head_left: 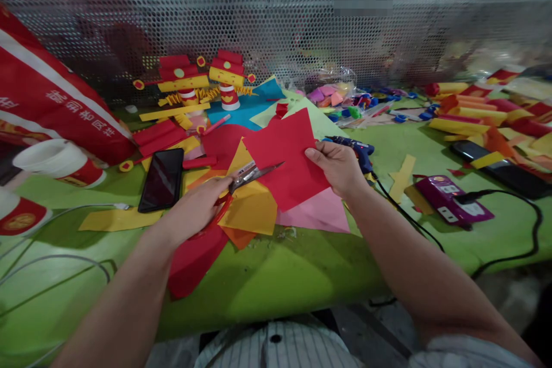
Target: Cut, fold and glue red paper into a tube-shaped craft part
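My left hand [200, 201] is closed around the orange-red handles of a pair of scissors [254, 177], whose blades point right. The blades lie over the left part of a red paper sheet [288, 158]; whether they are cutting into it I cannot tell. My right hand [338, 167] pinches the sheet's right edge between thumb and fingers, holding it above the pile. Beneath are yellow paper [254, 207], pink paper [317, 213] and a red sheet [198, 259] partly under my left hand.
Two paper figures [228, 77] stand at the back. A phone [161, 180] and paper cups [58, 161] lie to the left. On the right are a blue glue gun [360, 152], a purple power strip [451, 198] with a black cord, a dark phone-like object [500, 169] and paper scraps.
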`<action>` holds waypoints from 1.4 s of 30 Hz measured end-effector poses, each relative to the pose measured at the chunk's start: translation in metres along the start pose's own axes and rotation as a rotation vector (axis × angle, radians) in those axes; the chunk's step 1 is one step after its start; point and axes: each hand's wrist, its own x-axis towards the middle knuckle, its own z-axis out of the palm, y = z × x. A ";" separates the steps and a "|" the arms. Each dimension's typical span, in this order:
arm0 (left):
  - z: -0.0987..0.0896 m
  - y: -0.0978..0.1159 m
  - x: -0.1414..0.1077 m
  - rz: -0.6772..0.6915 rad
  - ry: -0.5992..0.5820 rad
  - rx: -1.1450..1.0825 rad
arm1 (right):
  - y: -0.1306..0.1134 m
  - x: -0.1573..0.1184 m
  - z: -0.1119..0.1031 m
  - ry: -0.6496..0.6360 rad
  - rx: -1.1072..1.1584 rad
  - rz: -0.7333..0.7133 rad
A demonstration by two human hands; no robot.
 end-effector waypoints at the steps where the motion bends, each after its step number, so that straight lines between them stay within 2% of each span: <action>1: 0.000 0.000 0.000 -0.005 0.000 0.018 | 0.000 0.000 0.000 -0.002 0.008 0.007; 13: -0.005 0.005 0.000 0.013 0.025 0.081 | -0.004 -0.002 0.001 -0.001 0.105 0.114; 25: -0.007 0.002 0.001 0.026 0.019 0.096 | -0.005 -0.003 0.000 0.006 0.105 0.116; 42: -0.008 0.003 -0.001 0.022 0.078 0.074 | -0.003 -0.002 0.000 0.013 0.053 0.093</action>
